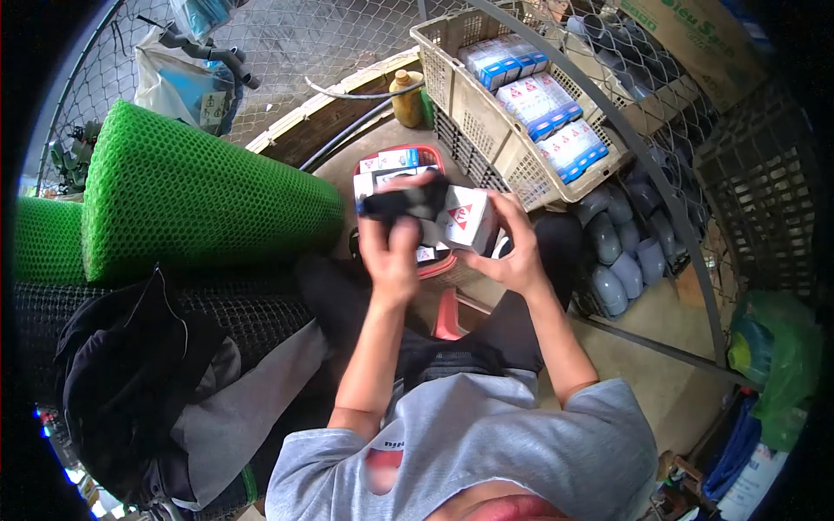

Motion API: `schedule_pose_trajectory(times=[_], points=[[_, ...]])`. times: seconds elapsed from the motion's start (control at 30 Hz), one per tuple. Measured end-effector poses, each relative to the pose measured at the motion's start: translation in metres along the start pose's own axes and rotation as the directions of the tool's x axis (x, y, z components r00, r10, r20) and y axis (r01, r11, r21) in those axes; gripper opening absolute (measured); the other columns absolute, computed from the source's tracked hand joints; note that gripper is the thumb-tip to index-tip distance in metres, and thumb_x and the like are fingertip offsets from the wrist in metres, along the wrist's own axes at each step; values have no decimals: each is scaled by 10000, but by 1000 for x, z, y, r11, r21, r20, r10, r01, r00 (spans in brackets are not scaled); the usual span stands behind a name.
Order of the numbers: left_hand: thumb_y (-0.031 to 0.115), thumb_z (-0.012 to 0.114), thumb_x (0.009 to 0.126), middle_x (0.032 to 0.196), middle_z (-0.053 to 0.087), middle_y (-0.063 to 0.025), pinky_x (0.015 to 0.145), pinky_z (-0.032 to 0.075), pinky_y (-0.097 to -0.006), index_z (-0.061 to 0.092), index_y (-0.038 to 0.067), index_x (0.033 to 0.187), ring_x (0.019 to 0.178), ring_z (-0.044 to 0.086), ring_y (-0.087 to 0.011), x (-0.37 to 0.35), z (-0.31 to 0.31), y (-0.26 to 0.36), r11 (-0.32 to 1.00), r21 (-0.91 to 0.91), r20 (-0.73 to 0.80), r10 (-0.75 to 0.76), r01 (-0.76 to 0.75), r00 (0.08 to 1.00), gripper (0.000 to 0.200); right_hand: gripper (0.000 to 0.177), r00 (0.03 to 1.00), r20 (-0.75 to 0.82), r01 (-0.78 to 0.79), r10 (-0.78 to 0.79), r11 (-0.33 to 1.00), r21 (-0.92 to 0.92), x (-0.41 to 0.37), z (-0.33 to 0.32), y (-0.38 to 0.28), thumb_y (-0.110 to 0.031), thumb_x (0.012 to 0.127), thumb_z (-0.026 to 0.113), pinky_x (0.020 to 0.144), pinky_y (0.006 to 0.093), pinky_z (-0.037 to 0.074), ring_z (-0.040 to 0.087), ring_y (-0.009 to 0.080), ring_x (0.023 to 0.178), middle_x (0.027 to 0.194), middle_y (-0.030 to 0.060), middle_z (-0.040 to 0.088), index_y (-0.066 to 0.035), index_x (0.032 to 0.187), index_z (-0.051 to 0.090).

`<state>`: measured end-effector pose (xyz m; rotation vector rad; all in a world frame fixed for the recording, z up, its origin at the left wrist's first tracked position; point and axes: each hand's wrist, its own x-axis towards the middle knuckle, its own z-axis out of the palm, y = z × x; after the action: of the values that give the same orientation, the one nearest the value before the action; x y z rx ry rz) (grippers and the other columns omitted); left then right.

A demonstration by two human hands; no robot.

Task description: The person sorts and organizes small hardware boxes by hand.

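My right hand (pixel 514 245) grips a small white carton (pixel 467 219) with a red triangle printed on its side, fingers along its right edge. Just left of it, my left hand (pixel 389 252) is closed around a black object (pixel 401 206), smeared by motion, so its kind cannot be made out. The black object is close against the carton's left end; whether it is inside cannot be told. Beneath both hands stands a red plastic basket (pixel 441 267) with several white and blue cartons (pixel 398 159) in it, partly hidden by my hands.
A beige crate (pixel 486 130) at the back right holds wrapped packs of cartons (pixel 540 102). Grey pipe elbows (pixel 612 247) are stacked at the right. Rolls of green mesh (pixel 208 191) lie at the left, near a dark jacket (pixel 130 339). A yellowish bottle (pixel 407 100) stands behind the basket.
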<state>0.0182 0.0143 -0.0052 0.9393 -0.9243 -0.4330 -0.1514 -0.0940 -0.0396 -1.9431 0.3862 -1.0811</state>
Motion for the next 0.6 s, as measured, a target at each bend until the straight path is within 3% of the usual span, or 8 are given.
schedule_pose_trajectory(times=[0.07,0.1,0.23,0.37,0.4,0.5,0.53,0.6], points=[[41,630,844,1412,612,-189,1158,404,-507,688,61,1275,1386,516,-413,0,14,16,863,432,373,92,-261,923,435,887,998,-38,-53,54,998,29,-3,7,-7,-152,630,930,977,426,500,617,325,1154,1277,161,616,-15,1414,540],[19,662,784,1454,586,-176,1193,360,-520,705,103,1301,1458,429,-440,-3,18,18,830,467,412,100,-304,906,525,875,996,-82,14,-15,1000,-15,-3,5,-4,-135,615,924,957,414,510,624,318,1138,1258,153,627,-13,1401,562],[-69,781,713,1443,605,-131,1139,474,-451,701,119,1311,1377,553,-341,-10,5,47,769,577,555,-122,-275,823,631,809,1000,-31,-10,6,988,-156,-12,-13,-12,-81,621,884,972,415,511,638,317,1124,1248,159,631,2,1374,601],[-13,696,756,1280,697,-162,1054,526,-420,714,25,1247,1200,673,-339,1,-10,66,816,543,429,-65,-200,901,492,820,991,52,-115,123,983,-143,-20,-11,-35,-102,630,900,943,396,529,639,307,1122,1231,150,628,-18,1388,600],[28,705,777,1331,671,-163,1092,489,-443,697,36,1281,1262,632,-344,5,-7,61,784,558,420,17,-273,907,505,828,979,94,-167,179,977,-130,-23,-7,-40,-124,630,915,934,388,534,639,305,1123,1225,146,627,-23,1389,600],[99,708,808,1462,584,-155,1189,366,-509,624,66,1398,1397,502,-362,-8,15,44,805,511,540,-28,-302,841,597,818,1000,30,5,-1,992,-126,-17,-3,-32,-161,639,931,941,399,530,634,316,1124,1232,152,626,-21,1374,603],[80,715,793,1418,628,-137,1157,410,-499,668,68,1356,1353,548,-358,-13,12,42,767,529,546,19,-362,838,566,816,997,-22,63,-67,988,-143,-11,-5,-34,-155,641,927,944,406,525,633,320,1123,1234,161,626,-7,1373,597],[51,686,750,1299,706,-150,1095,482,-461,757,42,1211,1243,645,-353,-14,-6,48,839,460,561,-20,-291,828,467,789,982,-143,-146,123,974,-171,-28,-12,-8,-92,685,885,976,409,515,641,288,1156,1282,183,636,39,1387,550]])
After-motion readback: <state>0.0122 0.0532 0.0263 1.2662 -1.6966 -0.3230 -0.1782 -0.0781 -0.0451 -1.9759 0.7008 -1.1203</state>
